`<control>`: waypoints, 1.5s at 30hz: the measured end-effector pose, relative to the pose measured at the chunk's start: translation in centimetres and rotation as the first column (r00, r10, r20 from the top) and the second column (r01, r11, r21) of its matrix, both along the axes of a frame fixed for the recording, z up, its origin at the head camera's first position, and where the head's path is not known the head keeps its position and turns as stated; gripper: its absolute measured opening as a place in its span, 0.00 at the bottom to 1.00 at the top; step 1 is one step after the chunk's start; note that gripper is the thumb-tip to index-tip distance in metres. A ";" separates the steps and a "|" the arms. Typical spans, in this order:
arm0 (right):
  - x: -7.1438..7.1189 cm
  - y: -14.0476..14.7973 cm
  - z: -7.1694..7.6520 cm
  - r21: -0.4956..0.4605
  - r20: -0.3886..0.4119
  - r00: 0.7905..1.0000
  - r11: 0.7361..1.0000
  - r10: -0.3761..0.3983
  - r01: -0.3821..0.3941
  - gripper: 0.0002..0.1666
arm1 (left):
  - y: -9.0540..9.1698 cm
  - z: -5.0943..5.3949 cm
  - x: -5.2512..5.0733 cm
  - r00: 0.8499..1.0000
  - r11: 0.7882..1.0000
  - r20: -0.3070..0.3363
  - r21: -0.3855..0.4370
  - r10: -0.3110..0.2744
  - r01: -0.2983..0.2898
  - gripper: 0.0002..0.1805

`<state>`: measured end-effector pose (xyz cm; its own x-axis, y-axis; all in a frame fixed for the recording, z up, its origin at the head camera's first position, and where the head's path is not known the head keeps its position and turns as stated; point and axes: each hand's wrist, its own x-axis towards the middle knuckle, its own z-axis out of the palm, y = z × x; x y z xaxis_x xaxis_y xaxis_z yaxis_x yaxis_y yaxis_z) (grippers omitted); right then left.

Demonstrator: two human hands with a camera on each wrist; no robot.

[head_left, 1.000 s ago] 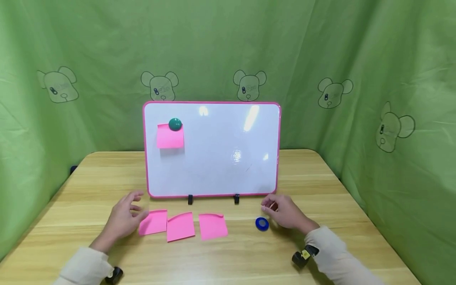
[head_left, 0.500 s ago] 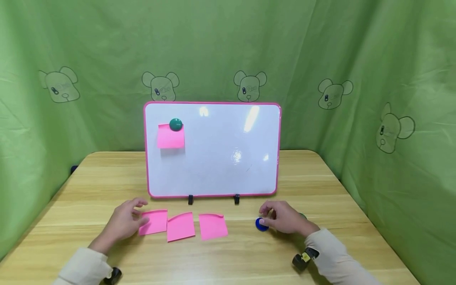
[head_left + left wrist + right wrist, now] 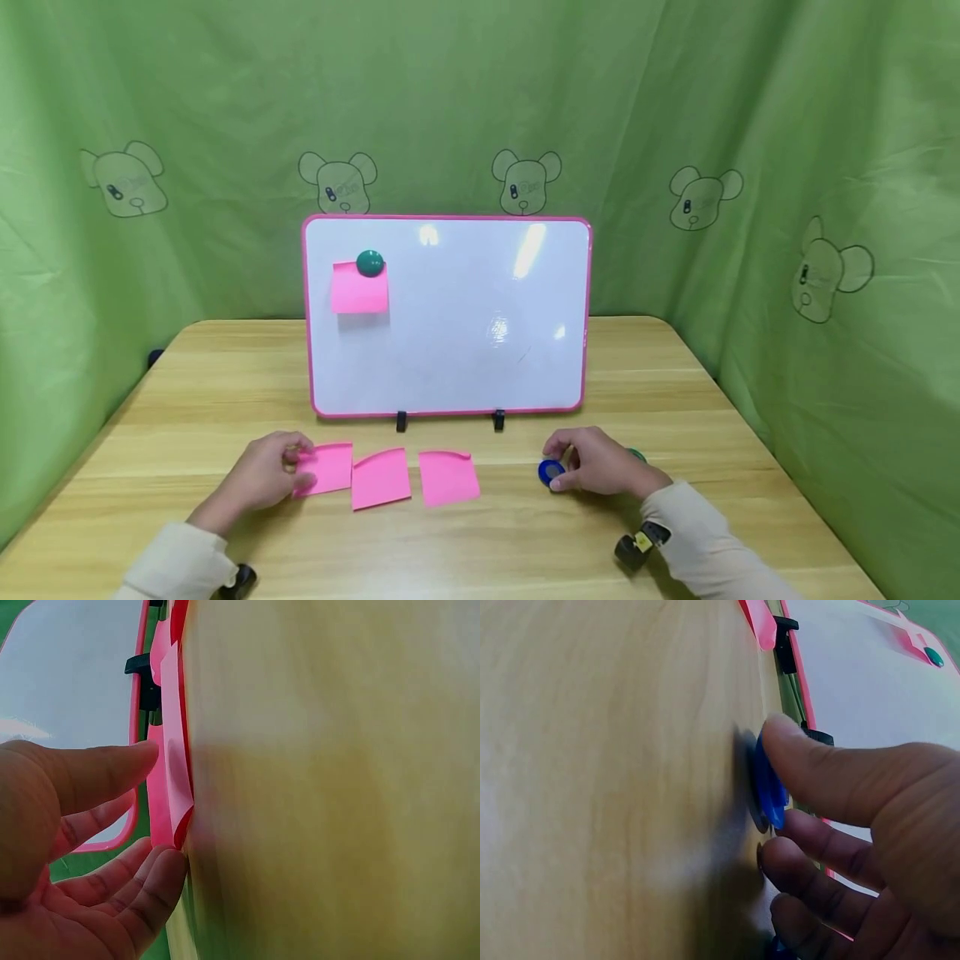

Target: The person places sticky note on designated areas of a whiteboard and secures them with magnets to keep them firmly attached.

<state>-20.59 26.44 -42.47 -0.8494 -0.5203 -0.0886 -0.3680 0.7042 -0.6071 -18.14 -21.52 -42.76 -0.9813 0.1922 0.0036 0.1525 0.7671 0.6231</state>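
Note:
A blue round magnet point(image 3: 551, 472) point(image 3: 767, 784) is pinched at its edges between thumb and forefinger of my right hand point(image 3: 596, 461) point(image 3: 885, 817), its flat grey side facing up, at the tabletop. My left hand point(image 3: 258, 473) point(image 3: 82, 817) is at the leftmost pink note point(image 3: 328, 469) point(image 3: 176, 742), thumb and fingers spread apart along its left part, fingertips touching its edge. Two more pink notes, a middle one point(image 3: 381, 479) and a right one point(image 3: 450, 479), lie beside it, their top edges curled. Another pink note point(image 3: 360, 293) hangs on the whiteboard point(image 3: 465, 333) under a green magnet point(image 3: 370, 263).
The pink-framed whiteboard stands on black feet point(image 3: 401, 421) at the middle of the wooden table point(image 3: 465, 550). Part of a green disc point(image 3: 637, 455) shows behind my right wrist. Green curtains point(image 3: 465, 83) with mouse-head drawings hang behind and at both sides.
My right hand has moved down and left onto the blue magnet and now pinches it. My left hand has lowered slightly, its fingertips coming to the leftmost note.

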 end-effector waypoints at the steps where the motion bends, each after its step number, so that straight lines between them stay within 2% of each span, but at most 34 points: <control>1: 0.0 0.0 0.0 0.001 0.002 1.000 1.000 0.001 -0.001 0.21 | 0.0 0.0 0.0 1.000 1.000 0.004 -0.004 -0.003 0.003 0.18; 11: 0.1 -0.2 0.1 0.023 0.015 1.000 1.000 -0.016 0.016 0.20 | 0.2 0.1 0.0 0.999 0.999 0.035 -0.039 -0.033 0.035 0.18; 20: 0.1 -0.1 -0.1 0.024 -0.002 1.000 1.000 0.014 -0.014 0.17 | 0.3 0.0 -0.1 0.999 0.995 0.026 -0.082 -0.047 0.049 0.17; 24: 0.1 -0.1 -0.2 0.026 -0.004 1.000 1.000 0.008 -0.007 0.14 | 0.3 -0.1 -0.1 0.998 0.994 0.022 -0.096 -0.052 0.054 0.21; 28: 0.2 -0.2 -0.2 0.026 0.002 1.000 0.999 -0.029 0.029 0.12 | 0.3 -0.2 -0.2 0.999 0.994 0.013 -0.101 -0.042 0.043 0.26; 32: 0.3 -0.3 -0.2 0.023 -0.018 0.998 0.998 -0.052 0.053 0.11 | 0.4 -0.3 -0.2 1.000 0.996 0.010 -0.090 -0.019 0.020 0.26; 41: 0.1 0.0 -0.5 0.005 -0.046 0.999 1.000 -0.024 0.025 0.10 | 0.5 -0.2 -0.1 0.999 0.998 -0.044 -0.064 -0.003 0.000 0.24; 45: 0.1 -0.1 -0.4 -0.014 -0.049 0.999 1.000 -0.022 0.022 0.06 | 0.5 -0.2 -0.2 0.998 0.998 -0.064 -0.057 0.013 -0.017 0.24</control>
<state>-20.51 26.35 -42.91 -0.8637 -0.5025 -0.0398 -0.3820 0.7040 -0.5987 -18.29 -21.00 -42.92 -0.9822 0.1795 0.0550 0.1787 0.8041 0.5671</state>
